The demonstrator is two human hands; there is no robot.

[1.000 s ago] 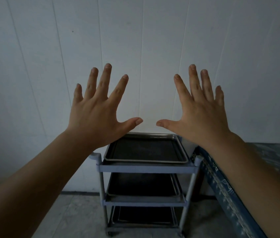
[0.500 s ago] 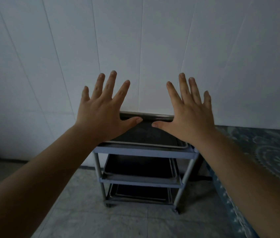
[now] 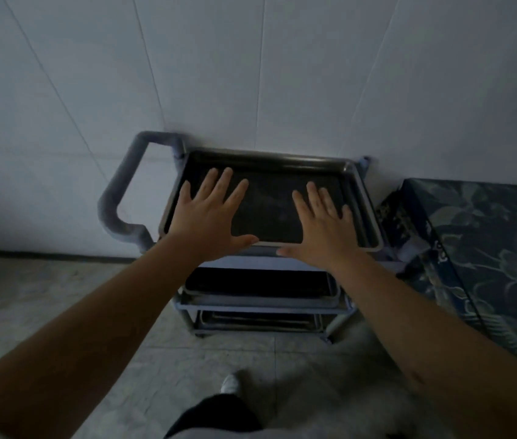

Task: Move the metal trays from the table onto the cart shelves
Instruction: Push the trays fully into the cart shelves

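Observation:
A grey three-shelf cart (image 3: pixel 298 264) stands against the white wall. A dark metal tray (image 3: pixel 269 166) lies on its top shelf. A second tray (image 3: pixel 260 288) sits on the middle shelf and a third tray (image 3: pixel 257 321) on the bottom shelf. My left hand (image 3: pixel 211 213) and my right hand (image 3: pixel 320 226) are stretched out flat, palms down, fingers spread, over the top tray's near half. Neither hand holds anything. Whether the palms touch the tray is not clear.
The cart's curved push handle (image 3: pixel 121 188) sticks out on the left. A table under a blue patterned cloth (image 3: pixel 485 255) stands close to the cart's right side. Tiled floor (image 3: pixel 60 296) lies in front, with my shoe (image 3: pixel 230 383) below.
The view has tilted down and come closer to the cart. Both open hands have dropped from in front of the wall to over the top tray.

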